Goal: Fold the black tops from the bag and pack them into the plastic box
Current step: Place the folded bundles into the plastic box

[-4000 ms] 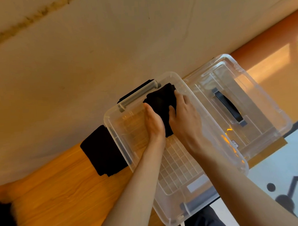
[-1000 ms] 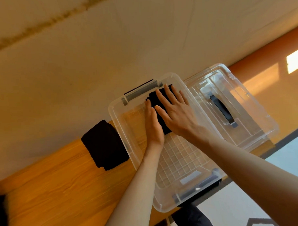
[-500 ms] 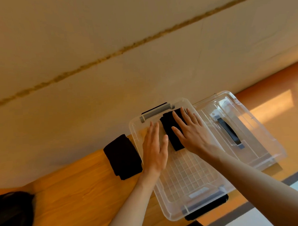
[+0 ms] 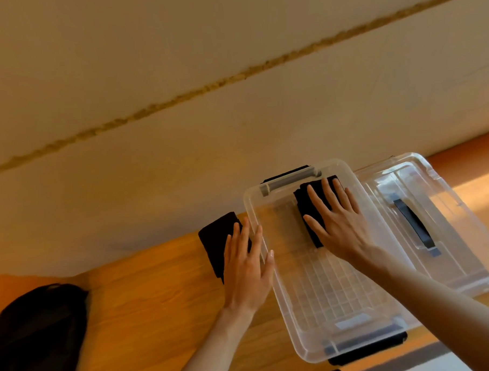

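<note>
The flat, spread right hand (image 4: 337,226) is pressing a folded black top (image 4: 306,208) inside the plastic box (image 4: 326,282) while the flat left hand (image 4: 245,269) is resting on a second top (image 4: 213,240) outside it.

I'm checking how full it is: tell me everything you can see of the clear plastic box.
The plastic box is a clear, lidless tub with a gridded floor, a grey handle at its far end and a dark latch at the near end. It sits flat on the wooden table. One folded black top lies in its far right corner, pressed by the flat right hand; the rest of the floor is bare. Its lid lies alongside on the right.
</note>
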